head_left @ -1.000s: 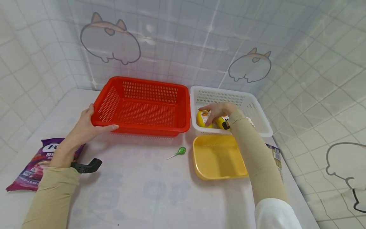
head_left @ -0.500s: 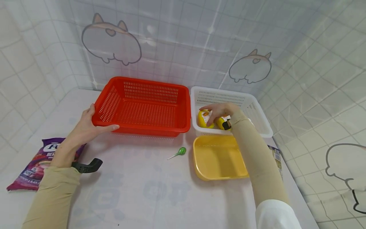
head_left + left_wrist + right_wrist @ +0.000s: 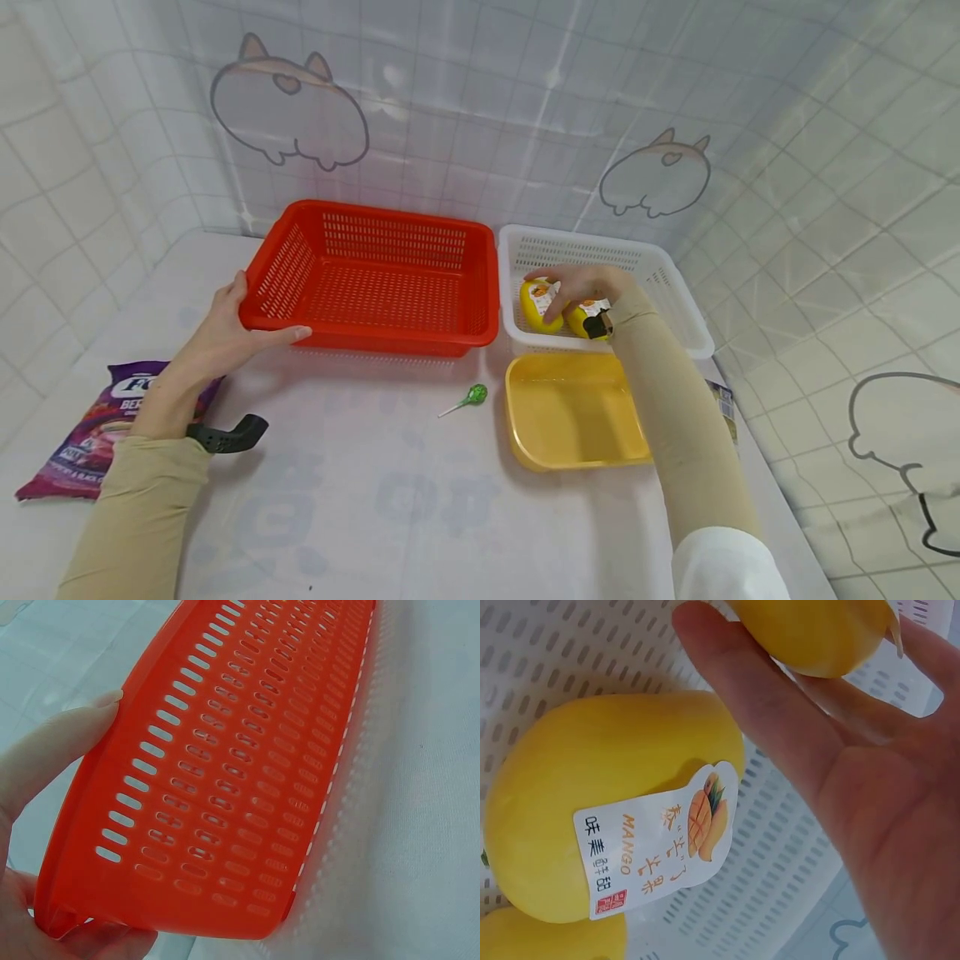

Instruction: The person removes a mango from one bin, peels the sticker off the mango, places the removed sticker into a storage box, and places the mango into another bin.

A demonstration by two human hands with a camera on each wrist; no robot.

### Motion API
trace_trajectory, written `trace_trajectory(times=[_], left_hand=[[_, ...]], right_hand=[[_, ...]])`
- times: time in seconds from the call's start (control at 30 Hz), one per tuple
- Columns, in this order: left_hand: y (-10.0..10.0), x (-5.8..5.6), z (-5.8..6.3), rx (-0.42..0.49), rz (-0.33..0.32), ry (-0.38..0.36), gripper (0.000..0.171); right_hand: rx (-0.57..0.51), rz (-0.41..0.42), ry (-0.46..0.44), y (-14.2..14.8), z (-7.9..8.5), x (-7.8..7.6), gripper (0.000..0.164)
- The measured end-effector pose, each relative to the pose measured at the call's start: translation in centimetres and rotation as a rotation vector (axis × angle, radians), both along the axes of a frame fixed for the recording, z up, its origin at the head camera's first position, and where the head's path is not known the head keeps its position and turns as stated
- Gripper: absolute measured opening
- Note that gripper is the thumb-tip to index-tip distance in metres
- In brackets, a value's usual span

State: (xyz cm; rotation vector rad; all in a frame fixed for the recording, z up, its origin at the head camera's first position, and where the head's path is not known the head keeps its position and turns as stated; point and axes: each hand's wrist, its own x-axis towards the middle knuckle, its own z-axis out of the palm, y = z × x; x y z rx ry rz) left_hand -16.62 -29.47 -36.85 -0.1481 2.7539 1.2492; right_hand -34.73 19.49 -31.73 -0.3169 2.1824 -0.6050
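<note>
L basket [image 3: 367, 340] = bright red all over, w/ rows of slots. R basket [image 3: 585, 252] = white, slots too. Tub [image 3: 573, 417] = plain yellow. Mangoes [image 3: 585, 750] = yellow; sticker [image 3: 615, 859] on 1 = white w/ orange & black writing, a sm. red square & an orange & green fruit pic. Lollipop [image 3: 477, 394] = green top, white stick. Bag [image 3: 90, 442] = purple & pink w/ white letters. Surface [image 3: 360, 533] = whitish w/ faint gray-blue shapes. Wall [image 3: 465, 117] = pale w/ gray squares & gray-lined animal pics [image 3: 292, 117], peachy ears. Sleeves [image 3: 135, 517] = tan. Strap [image 3: 228, 438] = black.
</note>
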Motion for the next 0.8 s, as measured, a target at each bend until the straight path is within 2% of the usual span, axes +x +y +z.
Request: trace_trajectory(times=[0.23, 0.6, 0.8], left_hand=[[-0.01, -0.07, 0.00, 0.002, 0.001, 0.002, 0.132], [-0.27, -0.20, 0.00, 0.022, -0.013, -0.004, 0.133], [-0.24, -0.22, 0.02, 0.035, -0.013, -0.003, 0.133]], right_hand=[[-0.045, -0.057, -0.011, 0.16, 0.22, 0.02, 0.095], [-0.102, -0.018, 0.075, 0.76, 0.37, 0.37, 0.094], [-0.129, -0.031, 0.091, 0.85, 0.67, 0.74, 0.093]])
